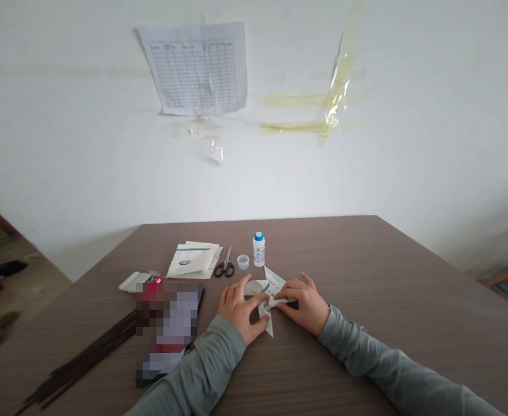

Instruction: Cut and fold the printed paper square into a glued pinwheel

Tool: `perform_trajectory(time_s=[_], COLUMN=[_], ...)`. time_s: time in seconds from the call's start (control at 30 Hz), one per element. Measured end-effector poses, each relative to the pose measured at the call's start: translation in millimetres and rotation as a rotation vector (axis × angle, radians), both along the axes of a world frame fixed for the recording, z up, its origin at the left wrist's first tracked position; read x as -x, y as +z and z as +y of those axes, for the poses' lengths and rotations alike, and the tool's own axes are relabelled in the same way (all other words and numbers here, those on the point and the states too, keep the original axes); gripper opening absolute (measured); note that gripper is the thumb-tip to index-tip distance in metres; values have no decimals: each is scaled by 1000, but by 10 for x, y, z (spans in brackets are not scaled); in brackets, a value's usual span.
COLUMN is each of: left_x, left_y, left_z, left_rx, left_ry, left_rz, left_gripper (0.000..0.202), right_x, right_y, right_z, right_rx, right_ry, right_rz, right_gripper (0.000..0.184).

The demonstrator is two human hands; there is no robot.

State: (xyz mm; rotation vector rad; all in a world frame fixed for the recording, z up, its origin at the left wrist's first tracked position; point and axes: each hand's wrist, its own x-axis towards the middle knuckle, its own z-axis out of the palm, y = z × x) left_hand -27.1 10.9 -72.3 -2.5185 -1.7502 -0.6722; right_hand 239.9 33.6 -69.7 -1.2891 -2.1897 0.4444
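A printed-paper pinwheel (275, 281) with folded, pointed blades lies on the table between both hands. My left hand (240, 309) rests on its left side, the index fingertip near the centre and the thumb on the lower blade. From the right, my right hand (305, 304) pinches a folded blade close to the middle. Fingers hide part of the centre. Beyond the pinwheel a white bottle with a blue top (258, 251) stands upright. Left of the bottle sit a small clear round cap (243, 262) and black-handled scissors (225, 266).
Several sheets of printed paper (193, 259) are stacked at the back left. A small open box (137, 282), a blurred-out flat object (171, 329) and a bundle of thin dark sticks (85, 358) lie left of my left arm. The wall meets the table's (410, 300) far edge.
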Motion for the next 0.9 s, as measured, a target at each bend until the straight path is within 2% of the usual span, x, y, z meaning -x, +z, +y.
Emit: perform_trajectory(time_s=[0.4,0.63,0.9], left_x=[-10,-3,-19], left_y=[-26,-59,-39], left_z=[9,9,-2], left_rx=[-4,-39,-13], left_ry=[7,21,18], left_rz=[2,44,61], left_gripper=[50,59,56], right_x=[8,25,28], right_y=[42,54,48], right_z=[-25,-26,-19], right_rx=[12,33,22], right_ry=[-2,3,2], right_rz=[-15,-24,-24], right_gripper=[13,16,16])
